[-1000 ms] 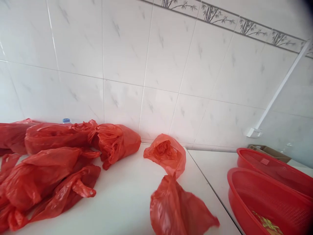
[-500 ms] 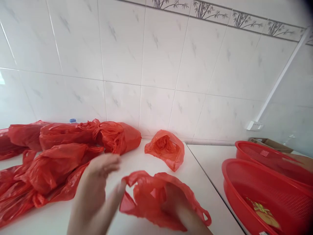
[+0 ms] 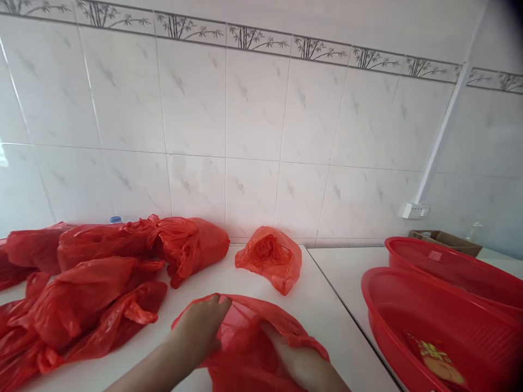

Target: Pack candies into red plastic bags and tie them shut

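Note:
A thin red plastic bag point(image 3: 245, 375) is spread with its mouth apart at the front of the white table. My left hand point(image 3: 202, 326) is closed on the left side of its rim. Inside the bag's mouth lies my right hand point(image 3: 288, 351), with red film draped over it; its fingers are hidden, so I cannot tell whether they grip. Behind them, a crumpled red bag point(image 3: 269, 258) sits on its own near the wall.
Several bulky red bags lie heaped at left, one bundle point(image 3: 200, 242) against the tiled wall. To the right, two red plastic baskets point(image 3: 376, 305) stand on another white surface; the nearer holds a yellow-printed packet point(image 3: 439, 362). A cardboard box point(image 3: 453, 245) is behind them.
My left hand has come from beside the bag onto its rim and closed there. The bag's mouth is spread wider. The view has tilted up slightly.

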{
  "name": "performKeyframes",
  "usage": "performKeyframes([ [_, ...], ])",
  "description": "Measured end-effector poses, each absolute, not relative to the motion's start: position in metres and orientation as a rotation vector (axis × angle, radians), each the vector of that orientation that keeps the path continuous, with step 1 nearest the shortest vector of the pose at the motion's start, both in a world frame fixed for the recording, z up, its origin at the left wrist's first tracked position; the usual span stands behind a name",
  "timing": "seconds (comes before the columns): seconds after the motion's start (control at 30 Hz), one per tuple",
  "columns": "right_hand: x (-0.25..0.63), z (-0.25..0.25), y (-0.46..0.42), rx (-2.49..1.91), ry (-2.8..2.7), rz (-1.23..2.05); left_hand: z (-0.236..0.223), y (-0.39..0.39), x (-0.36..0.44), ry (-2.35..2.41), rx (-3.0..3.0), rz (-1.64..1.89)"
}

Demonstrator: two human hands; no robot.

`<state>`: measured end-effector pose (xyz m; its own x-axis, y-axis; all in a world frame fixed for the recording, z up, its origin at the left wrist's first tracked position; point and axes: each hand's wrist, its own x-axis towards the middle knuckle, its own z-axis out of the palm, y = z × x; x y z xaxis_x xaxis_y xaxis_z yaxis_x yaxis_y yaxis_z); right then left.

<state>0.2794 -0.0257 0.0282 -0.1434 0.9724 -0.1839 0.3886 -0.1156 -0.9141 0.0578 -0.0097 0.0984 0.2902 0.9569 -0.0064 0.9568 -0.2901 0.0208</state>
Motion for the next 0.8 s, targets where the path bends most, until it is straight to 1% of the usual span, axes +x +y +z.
performKeyframes([
  [0.07,0.283,0.038,-0.026,-1.659,-1.610,1.286,0.094,-0.006,0.038,1.854,2.531,-0.042],
  [0.2,0.295,0.047,-0.019,-1.692,-2.015,1.037,0.085,-0.005,0.025,1.704,2.606,-0.073],
  [0.4,0.309,0.038,-0.007,-1.775,-1.887,0.895,0.104,-0.030,0.069,1.213,2.871,0.170],
  [0.47,0.308,0.037,-0.005,-1.798,-1.874,0.903,0.106,-0.032,0.087,1.110,2.888,0.183],
  [0.6,0.300,0.041,-0.008,-1.850,-1.935,0.913,0.090,-0.019,0.104,1.290,2.807,0.103],
  [0.67,0.297,0.047,-0.015,-1.847,-2.005,0.889,0.081,-0.010,0.103,1.398,2.754,0.009],
  [0.8,0.291,0.071,-0.036,-1.749,-2.195,0.826,0.074,-0.005,0.094,1.464,2.662,-0.192],
])
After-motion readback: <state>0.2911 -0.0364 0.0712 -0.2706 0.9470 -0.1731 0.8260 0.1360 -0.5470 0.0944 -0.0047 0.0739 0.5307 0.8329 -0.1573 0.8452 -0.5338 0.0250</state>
